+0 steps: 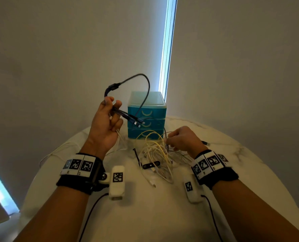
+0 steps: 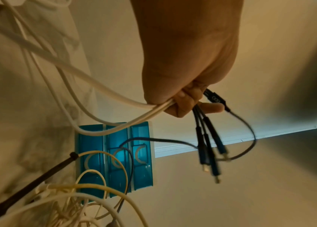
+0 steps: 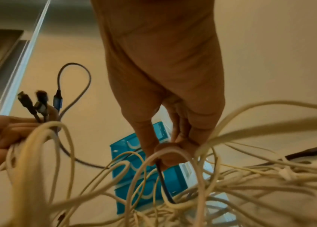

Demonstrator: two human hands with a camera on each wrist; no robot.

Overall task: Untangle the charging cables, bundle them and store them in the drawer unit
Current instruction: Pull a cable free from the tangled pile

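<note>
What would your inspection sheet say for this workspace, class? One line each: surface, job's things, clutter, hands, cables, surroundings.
Surface: white marble table.
Job's things: teal drawer unit, drawers shut; white cable tangle in front.
Clutter: black straps by the tangle.
Hands: left hand raised, grip on dark multi-plug cable and white cables; right hand pinches a cable in the tangle.
Cables: tangled, unbundled.
Surroundings: plain wall, bright window strip.

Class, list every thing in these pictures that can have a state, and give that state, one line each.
Drawer unit: upright, all three drawers shut.
Dark multi-plug cable: lifted, gripped by left hand.
White cables: tangled on table.
Right hand: pinching a dark cable in the tangle.
Black strap: lying loose.
</note>
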